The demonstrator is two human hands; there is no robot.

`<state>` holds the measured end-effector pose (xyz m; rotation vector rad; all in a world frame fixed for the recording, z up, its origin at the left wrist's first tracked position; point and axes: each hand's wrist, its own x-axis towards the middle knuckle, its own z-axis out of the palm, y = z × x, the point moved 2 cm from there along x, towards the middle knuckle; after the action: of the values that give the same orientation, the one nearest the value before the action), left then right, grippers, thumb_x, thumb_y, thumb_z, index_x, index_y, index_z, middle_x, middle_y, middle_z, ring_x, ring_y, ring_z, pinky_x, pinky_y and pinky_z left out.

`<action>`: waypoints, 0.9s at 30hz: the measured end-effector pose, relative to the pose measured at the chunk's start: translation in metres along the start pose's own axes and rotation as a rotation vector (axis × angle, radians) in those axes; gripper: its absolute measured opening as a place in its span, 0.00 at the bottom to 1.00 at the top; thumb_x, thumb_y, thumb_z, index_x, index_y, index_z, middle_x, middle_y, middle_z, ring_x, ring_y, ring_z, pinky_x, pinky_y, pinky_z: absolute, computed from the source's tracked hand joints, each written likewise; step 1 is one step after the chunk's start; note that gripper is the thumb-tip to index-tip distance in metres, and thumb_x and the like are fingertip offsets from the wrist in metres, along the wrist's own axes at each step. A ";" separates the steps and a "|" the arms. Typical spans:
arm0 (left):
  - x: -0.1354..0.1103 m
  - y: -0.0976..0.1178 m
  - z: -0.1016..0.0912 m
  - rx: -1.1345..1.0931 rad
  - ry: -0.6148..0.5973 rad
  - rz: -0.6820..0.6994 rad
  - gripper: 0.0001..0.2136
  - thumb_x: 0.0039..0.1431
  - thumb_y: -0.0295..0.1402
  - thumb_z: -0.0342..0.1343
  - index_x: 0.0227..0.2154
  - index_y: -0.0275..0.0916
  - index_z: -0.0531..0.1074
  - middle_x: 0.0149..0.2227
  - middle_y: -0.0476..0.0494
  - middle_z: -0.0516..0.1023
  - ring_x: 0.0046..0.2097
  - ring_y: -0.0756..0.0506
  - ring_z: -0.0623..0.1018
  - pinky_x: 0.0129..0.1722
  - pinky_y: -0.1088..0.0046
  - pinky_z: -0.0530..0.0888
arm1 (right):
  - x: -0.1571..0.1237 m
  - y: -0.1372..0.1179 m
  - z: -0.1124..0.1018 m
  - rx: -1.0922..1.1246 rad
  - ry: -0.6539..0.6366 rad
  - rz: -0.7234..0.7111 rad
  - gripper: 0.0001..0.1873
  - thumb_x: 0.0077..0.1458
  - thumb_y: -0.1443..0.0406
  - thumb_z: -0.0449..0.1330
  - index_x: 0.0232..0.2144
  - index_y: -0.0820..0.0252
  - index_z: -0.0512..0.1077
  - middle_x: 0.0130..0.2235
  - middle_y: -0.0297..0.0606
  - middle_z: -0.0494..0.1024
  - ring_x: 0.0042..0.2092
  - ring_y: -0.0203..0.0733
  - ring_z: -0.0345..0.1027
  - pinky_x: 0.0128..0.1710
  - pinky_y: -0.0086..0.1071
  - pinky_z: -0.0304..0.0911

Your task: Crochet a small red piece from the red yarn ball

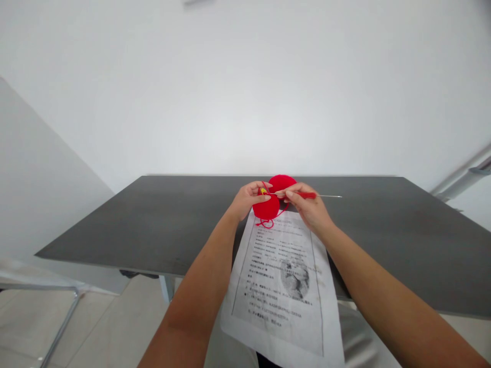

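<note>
My left hand (247,198) is closed on a round piece of red crochet work (266,207), with a small yellow bit (263,191) showing near the fingertips. In my right hand (307,203) is a crochet hook (308,195) with a red handle, held like a pen. One thin metal end sticks out to the right; the other reaches the top edge of the work. Behind both hands lies a ball of red yarn (282,182), partly hidden by the fingers. A loose red yarn tail (265,223) curls below the work.
A printed sheet (284,327) with text and a dark picture hangs over the near edge of the dark grey table (172,220). The table's far edge meets a white wall (245,92). Metal tubing (61,327) stands at the lower left.
</note>
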<state>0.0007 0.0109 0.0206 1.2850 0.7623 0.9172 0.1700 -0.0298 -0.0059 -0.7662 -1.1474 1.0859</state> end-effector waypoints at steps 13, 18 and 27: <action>-0.002 0.000 0.006 -0.044 -0.108 -0.065 0.27 0.38 0.29 0.69 0.46 0.38 0.73 0.35 0.44 0.80 0.35 0.47 0.78 0.41 0.70 0.72 | -0.009 -0.009 0.008 -0.391 -0.004 -0.319 0.08 0.55 0.58 0.61 0.32 0.56 0.75 0.37 0.38 0.80 0.41 0.43 0.74 0.46 0.41 0.68; -0.002 -0.001 0.008 -0.018 -0.083 -0.016 0.30 0.40 0.31 0.68 0.50 0.38 0.72 0.37 0.42 0.80 0.39 0.45 0.78 0.43 0.68 0.72 | -0.011 -0.006 0.010 -0.529 -0.026 -0.407 0.07 0.58 0.60 0.57 0.35 0.54 0.72 0.40 0.39 0.78 0.43 0.43 0.71 0.47 0.40 0.66; 0.005 -0.007 0.018 0.084 0.035 0.113 0.27 0.39 0.31 0.69 0.47 0.36 0.74 0.43 0.41 0.79 0.47 0.43 0.76 0.50 0.68 0.69 | -0.009 0.010 0.015 -0.771 -0.075 -0.538 0.06 0.61 0.61 0.51 0.36 0.55 0.66 0.40 0.41 0.72 0.43 0.46 0.65 0.46 0.43 0.63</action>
<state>0.0200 0.0072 0.0161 1.4000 0.7685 1.0098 0.1520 -0.0358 -0.0142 -0.9200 -1.7395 0.1986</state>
